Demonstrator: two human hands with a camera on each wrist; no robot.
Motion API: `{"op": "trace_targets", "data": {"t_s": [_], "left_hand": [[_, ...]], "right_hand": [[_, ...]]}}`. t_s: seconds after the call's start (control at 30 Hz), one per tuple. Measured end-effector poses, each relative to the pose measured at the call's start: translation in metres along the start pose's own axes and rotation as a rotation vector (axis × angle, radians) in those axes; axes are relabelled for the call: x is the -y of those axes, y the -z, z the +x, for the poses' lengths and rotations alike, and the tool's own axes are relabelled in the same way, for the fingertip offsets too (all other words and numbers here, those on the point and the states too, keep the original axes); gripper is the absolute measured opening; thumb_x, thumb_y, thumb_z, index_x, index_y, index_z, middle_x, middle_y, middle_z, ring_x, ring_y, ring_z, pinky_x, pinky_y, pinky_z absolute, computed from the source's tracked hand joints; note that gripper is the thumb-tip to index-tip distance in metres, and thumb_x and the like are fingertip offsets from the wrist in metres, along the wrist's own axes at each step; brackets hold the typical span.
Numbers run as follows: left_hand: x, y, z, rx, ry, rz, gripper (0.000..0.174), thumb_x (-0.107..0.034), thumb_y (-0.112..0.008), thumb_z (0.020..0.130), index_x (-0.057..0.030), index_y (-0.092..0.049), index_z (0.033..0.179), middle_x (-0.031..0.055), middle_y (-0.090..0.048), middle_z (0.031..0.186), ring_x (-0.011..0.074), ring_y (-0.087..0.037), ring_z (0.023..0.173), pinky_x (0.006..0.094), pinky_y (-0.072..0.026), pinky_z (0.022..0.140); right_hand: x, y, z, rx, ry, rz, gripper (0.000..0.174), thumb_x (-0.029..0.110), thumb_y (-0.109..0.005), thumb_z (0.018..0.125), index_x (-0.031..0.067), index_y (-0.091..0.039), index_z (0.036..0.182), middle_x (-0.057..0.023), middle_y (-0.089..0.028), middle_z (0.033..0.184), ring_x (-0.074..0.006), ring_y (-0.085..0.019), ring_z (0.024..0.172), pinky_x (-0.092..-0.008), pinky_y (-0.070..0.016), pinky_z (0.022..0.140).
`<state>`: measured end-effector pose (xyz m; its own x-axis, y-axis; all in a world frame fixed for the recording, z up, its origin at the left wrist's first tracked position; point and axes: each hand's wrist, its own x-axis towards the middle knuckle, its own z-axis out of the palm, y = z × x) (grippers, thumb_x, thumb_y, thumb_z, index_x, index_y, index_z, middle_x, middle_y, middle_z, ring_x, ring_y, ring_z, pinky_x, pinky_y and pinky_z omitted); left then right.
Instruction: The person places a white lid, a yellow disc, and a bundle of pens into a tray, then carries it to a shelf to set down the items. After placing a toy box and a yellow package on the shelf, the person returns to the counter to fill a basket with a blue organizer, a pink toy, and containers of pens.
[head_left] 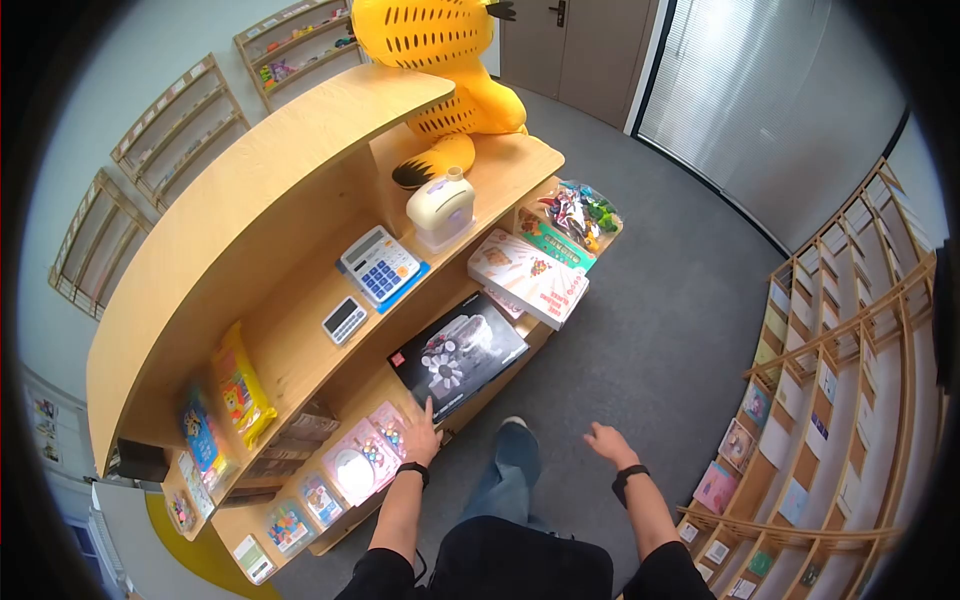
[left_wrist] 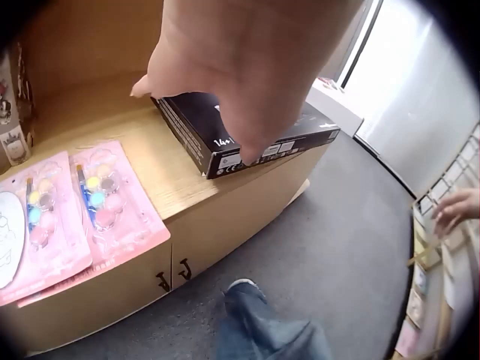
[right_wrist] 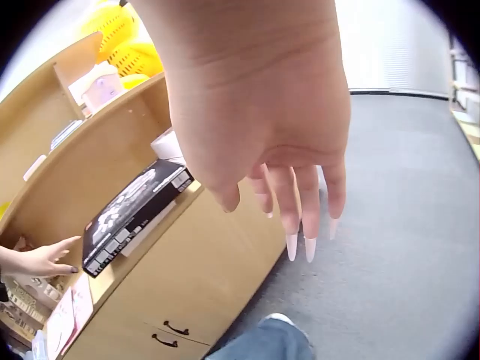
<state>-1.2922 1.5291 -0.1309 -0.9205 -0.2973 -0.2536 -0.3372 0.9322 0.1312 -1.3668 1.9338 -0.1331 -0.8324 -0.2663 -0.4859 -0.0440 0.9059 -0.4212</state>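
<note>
- Currently, we see the black boxed set lying flat on the lower shelf, right of the pink paint sets and near the white block box.
- Our left hand is at its near left corner, fingers extended rather than curled around it; we cannot tell how firmly they touch, if at all.
- Our right hand hangs above the grey floor, well apart from the box, its grip loose and holding nothing.
- We judge the handling to be barely begun: reaching the box looks done or nearly so, while neither hand has hold of it and it is not lifted.
</note>
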Motion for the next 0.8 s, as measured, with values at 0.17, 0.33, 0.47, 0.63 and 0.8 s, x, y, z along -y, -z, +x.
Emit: {"op": "trace_targets", "data": {"t_s": [0.17, 0.33, 0.47, 0.63, 0.8], "left_hand": [[0.004, -0.057, 0.058, -0.299, 0.442, -0.521, 0.087, -0.028, -0.067, 0.078, -0.0013, -0.016, 0.143, 0.0305, -0.025, 0.143, 0.0456, -0.034, 0.126, 0.0439, -0.0353, 0.103], [0.010, -0.068, 0.090, -0.001, 0.719, -0.696, 0.072, -0.037, -0.059, 0.084, 0.0088, -0.031, 0.132, 0.0346, -0.052, 0.117, 0.0460, -0.051, 0.110, 0.0457, -0.0412, 0.093], [0.032, -0.108, 0.093, -0.069, 0.780, -0.782, 0.069, -0.047, -0.052, 0.086, 0.0114, -0.044, 0.121, 0.0351, -0.057, 0.107, 0.0465, -0.054, 0.106, 0.0449, -0.0425, 0.091], [0.030, -0.115, 0.072, -0.049, 0.835, -1.201, 0.062, -0.043, -0.047, 0.092, 0.0117, -0.047, 0.121, 0.0287, -0.058, 0.112, 0.0326, -0.056, 0.107, 0.0368, -0.0424, 0.092], [0.004, -0.112, 0.029, -0.306, 0.964, -1.263, 0.057, -0.039, -0.043, 0.096, 0.0093, -0.046, 0.127, 0.0165, -0.059, 0.114, 0.0230, -0.053, 0.105, 0.0318, -0.0390, 0.092]], "right_hand": [[0.042, 0.032, 0.089, -0.030, 0.231, 0.070, 0.038, 0.029, -0.054, 0.088, -0.0013, -0.055, 0.111, -0.0223, -0.064, 0.102, -0.0368, -0.061, 0.097, -0.0425, -0.0470, 0.084], [0.046, 0.047, 0.173, 0.097, 0.227, 0.116, 0.047, 0.037, -0.052, 0.091, -0.0024, -0.051, 0.117, -0.0187, -0.067, 0.094, -0.0305, -0.066, 0.086, -0.0367, -0.0496, 0.079], [0.070, 0.037, 0.225, 0.304, 0.130, 0.340, 0.061, 0.044, -0.053, 0.089, -0.0036, -0.043, 0.126, -0.0236, -0.065, 0.096, -0.0376, -0.062, 0.095, -0.0424, -0.0464, 0.086], [0.098, -0.001, 0.277, 0.441, 0.047, 0.606, 0.071, 0.045, -0.056, 0.089, -0.0031, -0.030, 0.134, -0.0224, -0.065, 0.087, -0.0231, -0.068, 0.074, -0.0328, -0.0538, 0.066], [0.115, 0.024, 0.272, 0.503, 0.239, 0.480, 0.051, 0.043, -0.067, 0.083, -0.0025, -0.045, 0.093, -0.0103, -0.059, 0.068, -0.0191, -0.066, 0.061, -0.0298, -0.0509, 0.054]]}}
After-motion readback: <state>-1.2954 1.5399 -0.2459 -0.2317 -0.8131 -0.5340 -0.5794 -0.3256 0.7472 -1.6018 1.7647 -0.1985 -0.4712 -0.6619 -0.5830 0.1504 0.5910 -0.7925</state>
